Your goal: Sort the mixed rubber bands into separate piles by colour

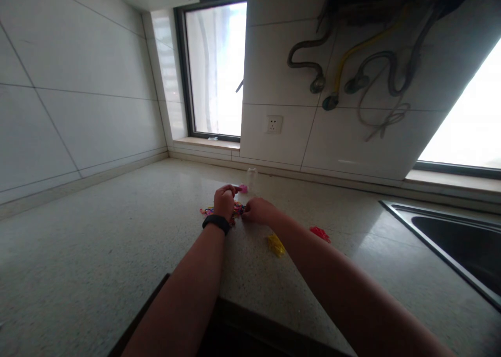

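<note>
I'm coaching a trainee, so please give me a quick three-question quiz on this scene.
1. Fill in the colour: the wristband is ____.

2. True or false: seen from this camera, the red pile lies between the yellow pile and the sink.

3. Which is nearest the right hand: (a) the sink, (b) the mixed-colour pile, (c) the red pile?

Key: 1. black; 2. true; 3. b

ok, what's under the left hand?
A multicolored pile on the counter shows on both sides of the left hand. The part directly behind the hand is covered; can't tell whether the pile runs unbroken there.
</note>
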Demonstrator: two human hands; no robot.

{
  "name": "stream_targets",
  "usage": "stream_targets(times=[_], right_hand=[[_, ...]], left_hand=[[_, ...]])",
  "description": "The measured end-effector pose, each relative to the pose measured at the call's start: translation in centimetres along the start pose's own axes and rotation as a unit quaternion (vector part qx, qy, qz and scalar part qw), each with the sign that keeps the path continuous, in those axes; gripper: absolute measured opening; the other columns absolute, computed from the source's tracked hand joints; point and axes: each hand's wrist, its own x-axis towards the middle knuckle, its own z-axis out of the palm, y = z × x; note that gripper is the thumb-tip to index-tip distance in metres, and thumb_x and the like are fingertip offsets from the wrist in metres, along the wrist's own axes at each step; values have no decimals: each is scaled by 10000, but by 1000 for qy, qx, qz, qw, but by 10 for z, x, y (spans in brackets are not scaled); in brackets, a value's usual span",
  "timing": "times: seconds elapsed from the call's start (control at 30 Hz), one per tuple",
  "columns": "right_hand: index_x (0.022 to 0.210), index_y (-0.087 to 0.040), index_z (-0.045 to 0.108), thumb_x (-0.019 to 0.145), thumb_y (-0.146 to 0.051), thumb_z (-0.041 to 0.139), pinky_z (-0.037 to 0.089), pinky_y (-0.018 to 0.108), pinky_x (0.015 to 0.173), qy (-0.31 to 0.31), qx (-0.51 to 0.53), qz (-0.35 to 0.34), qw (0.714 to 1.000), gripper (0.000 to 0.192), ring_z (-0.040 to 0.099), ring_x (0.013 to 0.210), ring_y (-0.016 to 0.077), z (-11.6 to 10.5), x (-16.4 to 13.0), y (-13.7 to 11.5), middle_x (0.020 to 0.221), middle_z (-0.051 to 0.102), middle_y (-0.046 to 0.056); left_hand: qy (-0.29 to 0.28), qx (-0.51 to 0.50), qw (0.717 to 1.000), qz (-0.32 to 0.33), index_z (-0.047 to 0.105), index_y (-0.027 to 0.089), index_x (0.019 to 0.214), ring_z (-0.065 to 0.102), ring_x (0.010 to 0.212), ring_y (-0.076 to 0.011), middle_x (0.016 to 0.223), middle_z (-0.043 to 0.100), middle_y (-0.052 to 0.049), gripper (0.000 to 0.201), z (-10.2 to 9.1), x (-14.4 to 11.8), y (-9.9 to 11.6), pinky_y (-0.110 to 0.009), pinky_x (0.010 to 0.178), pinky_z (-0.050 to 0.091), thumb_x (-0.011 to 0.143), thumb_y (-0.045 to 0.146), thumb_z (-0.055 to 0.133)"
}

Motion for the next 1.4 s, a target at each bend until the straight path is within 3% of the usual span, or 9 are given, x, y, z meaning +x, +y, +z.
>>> stream_targets(times=[0.23,0.47,0.67,0.83,0.97,1.1,1.27,1.4], right_hand=[[930,-187,786,794,-389,638,411,245,617,4,26,-9,1000,285,661,746,187,0,-3,0,872,760,82],[850,-183,774,772,-309,633,379,232,584,50,65,-42,996,204,633,698,157,-15,-26,13,771,744,46],[784,-146,723,773,-288,626,371,227,566,106,132,-31,985,172,570,595,122,-46,-75,58,675,693,28],[787,-159,689,787,-360,612,378,237,555,142,165,7,976,216,531,588,119,-65,-132,122,681,661,22],[818,-170,679,808,-439,589,394,247,558,174,209,49,961,284,518,599,126,-51,-174,176,683,628,15],[804,-178,657,819,-519,568,394,257,530,242,258,115,928,353,509,570,134,-31,-206,208,651,608,16],[826,-186,656,826,-475,584,410,263,583,278,220,91,930,298,519,617,139,-26,-221,219,715,634,29],[814,-179,657,824,-413,567,373,239,544,225,186,86,953,251,474,566,117,-20,-219,214,630,571,-12]], left_hand=[[-5,9,1000,-3,466,212,494,639,788,-223,760,739,-65,109,-1,1,-5,-317,701,442,577,177,405],[-14,14,1000,3,453,213,500,641,825,-229,779,742,-64,98,-3,1,-6,-319,719,454,579,176,409],[-19,14,1000,6,461,214,494,652,822,-228,772,743,-62,109,-2,-1,-6,-319,726,463,585,180,413],[-12,16,1000,6,473,214,493,660,818,-231,770,745,-61,110,-2,-1,-8,-324,733,471,580,183,414],[-12,26,1000,6,459,214,483,658,813,-233,765,746,-68,102,-1,-4,-3,-326,732,468,569,187,412],[-14,49,999,7,460,214,479,662,797,-235,742,743,-73,109,0,-7,2,-328,731,472,573,194,409],[-21,66,998,14,475,215,498,672,805,-240,749,746,-66,103,-3,-8,-1,-338,747,485,581,199,416],[-33,71,997,12,467,215,492,681,831,-240,761,750,-56,92,-6,-7,-6,-334,769,493,570,197,421]])
